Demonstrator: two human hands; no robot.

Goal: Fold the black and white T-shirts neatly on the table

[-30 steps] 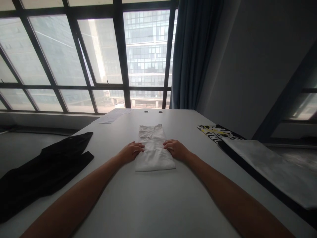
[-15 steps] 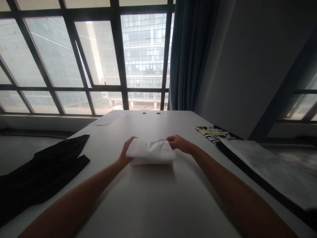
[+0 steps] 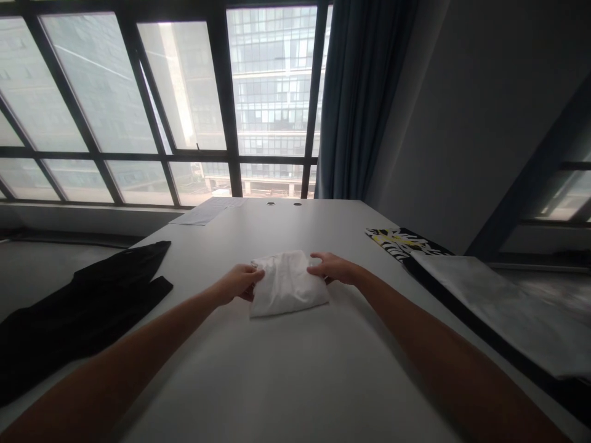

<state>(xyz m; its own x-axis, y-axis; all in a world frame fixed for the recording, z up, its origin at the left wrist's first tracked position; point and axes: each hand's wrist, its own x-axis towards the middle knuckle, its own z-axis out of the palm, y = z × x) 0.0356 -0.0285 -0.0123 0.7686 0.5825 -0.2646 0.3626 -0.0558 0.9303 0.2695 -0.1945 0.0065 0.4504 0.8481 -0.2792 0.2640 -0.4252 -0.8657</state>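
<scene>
A folded white garment (image 3: 287,283) lies on the white table (image 3: 295,369), now a short, nearly square bundle. My left hand (image 3: 239,282) pinches its left edge near the far corner, fingers curled on the cloth. At the right edge my right hand (image 3: 335,268) does the same with its fingertips closed on the fabric. Both forearms stretch forward from the bottom of the view.
A black garment (image 3: 78,307) sprawls over the table's left side. On the right lie a black, white and yellow patterned cloth (image 3: 399,241) and a grey fabric sheet (image 3: 498,311) over a dark layer. Papers (image 3: 203,212) rest at the far edge by the window.
The long white garment was lifted at its near end and folded over toward the far end, halving its length. Both hands moved from pressing its sides to gripping the folded edges.
</scene>
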